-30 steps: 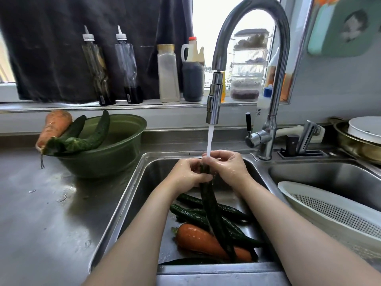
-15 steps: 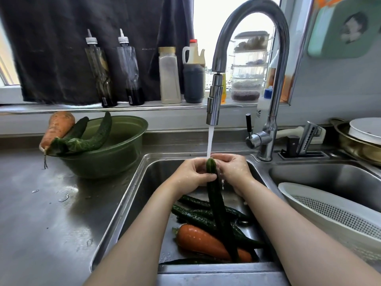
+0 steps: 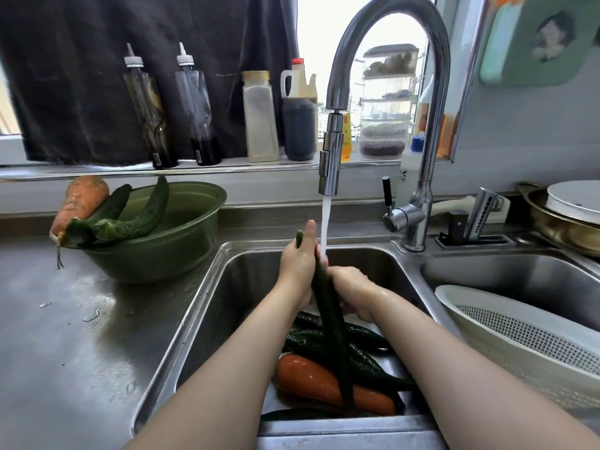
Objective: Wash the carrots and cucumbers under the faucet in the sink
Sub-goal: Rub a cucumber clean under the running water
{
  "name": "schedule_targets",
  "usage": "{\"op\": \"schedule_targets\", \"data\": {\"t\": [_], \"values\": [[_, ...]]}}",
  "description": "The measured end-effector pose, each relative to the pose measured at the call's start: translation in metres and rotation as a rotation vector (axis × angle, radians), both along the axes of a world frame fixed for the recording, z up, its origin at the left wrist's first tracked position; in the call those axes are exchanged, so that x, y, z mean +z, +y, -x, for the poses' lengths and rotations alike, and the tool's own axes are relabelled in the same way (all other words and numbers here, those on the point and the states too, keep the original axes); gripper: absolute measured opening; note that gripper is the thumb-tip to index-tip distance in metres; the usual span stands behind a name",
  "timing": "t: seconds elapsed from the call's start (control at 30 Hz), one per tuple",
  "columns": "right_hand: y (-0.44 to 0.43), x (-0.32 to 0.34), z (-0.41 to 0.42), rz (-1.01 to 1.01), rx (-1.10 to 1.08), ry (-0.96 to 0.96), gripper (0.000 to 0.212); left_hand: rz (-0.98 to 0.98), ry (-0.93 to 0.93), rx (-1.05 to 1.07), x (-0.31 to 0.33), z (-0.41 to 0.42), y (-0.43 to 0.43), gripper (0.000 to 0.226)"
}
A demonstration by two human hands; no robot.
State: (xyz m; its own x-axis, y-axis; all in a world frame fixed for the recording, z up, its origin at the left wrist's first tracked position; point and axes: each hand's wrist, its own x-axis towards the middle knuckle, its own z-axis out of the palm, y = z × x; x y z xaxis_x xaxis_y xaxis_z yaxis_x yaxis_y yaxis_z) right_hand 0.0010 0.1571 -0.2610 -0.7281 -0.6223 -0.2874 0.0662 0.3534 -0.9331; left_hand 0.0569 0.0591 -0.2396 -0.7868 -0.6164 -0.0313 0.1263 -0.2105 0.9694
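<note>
Grip: left hand [image 3: 300,266] curled round upper end of cucumber [image 3: 329,316], one digit straight along tip; right hand [image 3: 349,287] closed round shaft just below. Cucumber held steeply tilted over sink [image 3: 227,287], water stream [image 3: 325,222] from faucet [image 3: 331,157] landing beside left hand. Step judged: single cucumber being rubbed under flow. Carrot [image 3: 308,381], other cucumbers [image 3: 367,365] lie in sink below; more wait in green bowl [image 3: 168,254], far left. Next judged needed: grip slid down, lower half raised into stream.

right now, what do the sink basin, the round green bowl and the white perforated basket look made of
The sink basin looks like brushed stainless steel: grey, dull sheen, soft reflections. The round green bowl could be plastic or enamelled metal; its glossy wall leaves that open. The white perforated basket looks like matte plastic with moulded holes.
</note>
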Motion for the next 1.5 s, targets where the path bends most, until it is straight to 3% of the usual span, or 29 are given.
{"op": "schedule_targets", "data": {"t": [0.13, 0.23, 0.37, 0.47, 0.53, 0.6, 0.67, 0.8, 0.87, 0.9, 1.0, 1.07, 1.2, 1.33, 1.37, 1.5], "values": [[-0.001, -0.001, 0.001, 0.043, -0.006, -0.136, 0.077, 0.087, 0.012, -0.018, 0.006, 0.003, -0.003, 0.038], [0.003, 0.001, 0.001, 0.088, -0.029, -0.164, 0.075, 0.112, 0.018, -0.099, 0.007, -0.001, -0.001, 0.029], [0.004, -0.001, 0.003, 0.075, -0.080, -0.085, 0.068, -0.024, -0.003, -0.212, 0.000, -0.008, 0.002, 0.026], [0.002, 0.002, -0.001, 0.010, -0.087, 0.041, 0.063, 0.015, -0.087, -0.103, -0.002, -0.003, 0.011, 0.026], [0.000, 0.001, -0.003, 0.004, -0.074, 0.145, 0.060, 0.121, -0.160, 0.040, 0.000, 0.002, 0.015, 0.040], [-0.005, 0.001, -0.005, 0.046, -0.059, 0.209, 0.053, 0.195, -0.133, 0.195, 0.000, 0.006, 0.013, 0.059], [-0.011, 0.006, -0.011, 0.136, -0.047, 0.232, 0.033, 0.225, -0.056, 0.316, 0.005, 0.005, 0.011, 0.066], [-0.014, 0.012, -0.022, 0.323, 0.029, 0.079, 0.028, 0.180, 0.123, 0.436, 0.009, 0.003, 0.004, 0.037], [-0.018, 0.007, -0.020, 0.242, 0.087, 0.185, 0.040, 0.218, 0.195, 0.439, 0.008, 0.002, 0.001, 0.016], [-0.018, 0.008, -0.022, 0.167, 0.105, 0.242, 0.046, 0.271, 0.201, 0.414, 0.007, 0.001, 0.000, 0.008], [-0.017, 0.011, -0.017, -0.004, 0.125, 0.363, 0.048, 0.311, 0.193, 0.304, 0.010, -0.003, -0.004, 0.020], [-0.011, 0.018, -0.012, -0.084, 0.074, 0.446, 0.051, 0.306, 0.182, 0.251, 0.018, -0.003, -0.005, 0.007], [0.005, 0.007, 0.010, -0.071, -0.068, 0.339, 0.068, 0.434, 0.065, 0.134, 0.019, 0.001, 0.010, 0.049], [0.013, -0.012, 0.017, 0.119, -0.060, 0.163, 0.044, 0.469, 0.138, -0.046, 0.019, 0.001, 0.021, 0.057], [0.013, -0.010, 0.015, 0.145, -0.061, 0.120, 0.048, 0.432, 0.159, -0.091, 0.022, 0.000, 0.020, 0.055], [0.011, -0.001, 0.008, 0.115, 0.015, -0.039, 0.070, -0.023, 0.172, -0.283, 0.033, -0.008, 0.013, 0.038]]}}
